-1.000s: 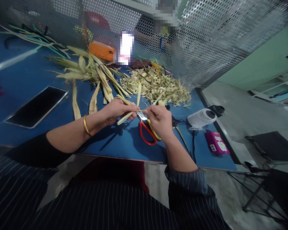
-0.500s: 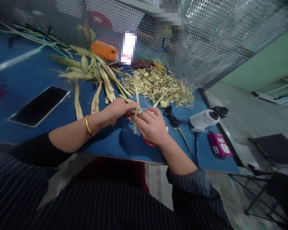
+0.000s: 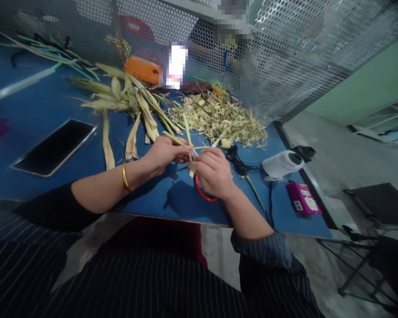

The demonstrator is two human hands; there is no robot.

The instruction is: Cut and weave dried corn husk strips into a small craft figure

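Pale green-yellow husk strips (image 3: pixel 187 126) cross one another between my two hands above the blue table's front edge. My left hand (image 3: pixel 166 153), with a gold bangle at the wrist, has thumb and fingers closed on the strips where they cross. Close on its right, my right hand (image 3: pixel 215 172) has its fingers curled in around the strips' lower ends; its fingertips are partly hidden. Below my right hand shows the red handle loop of what look like scissors (image 3: pixel 205 194); whether the hand touches it I cannot tell.
A heap of shredded husk (image 3: pixel 222 117) and long dried husks (image 3: pixel 119 95) lie behind my hands. Left is a dark phone (image 3: pixel 55 145). A white thread cone (image 3: pixel 281 164), black cord (image 3: pixel 240 161) and a purple packet (image 3: pixel 304 198) are right. Perforated metal panels (image 3: pixel 268 84) border the back.
My left hand has drawn slightly apart from the right hand. The lower strip end has shifted right, and more of the red handle loop now shows.
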